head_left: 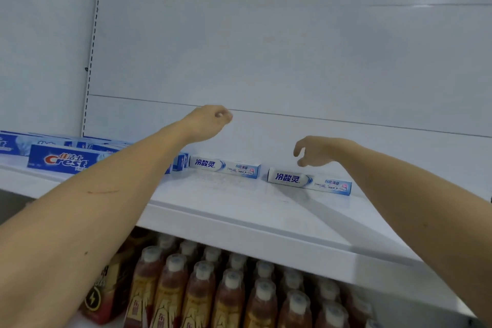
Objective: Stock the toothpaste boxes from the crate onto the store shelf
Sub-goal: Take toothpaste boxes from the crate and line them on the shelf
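Two white-and-blue toothpaste boxes lie end to end on the white shelf (pixel 239 210): one in the middle (pixel 225 167), one to its right (pixel 310 181). My right hand (pixel 316 152) hovers just above the right box with fingers curled apart, holding nothing. My left hand (pixel 210 121) is raised above the middle box, fingers loosely closed, with nothing in it. Blue Crest boxes (pixel 58 159) lie stacked at the shelf's left end, partly hidden by my left forearm. The crate is out of view.
Behind the boxes rises the white back panel (pixel 292 48), with a slotted upright (pixel 93 42) at the left. On the shelf below stand several rows of brown drink bottles with white caps (pixel 231 290).
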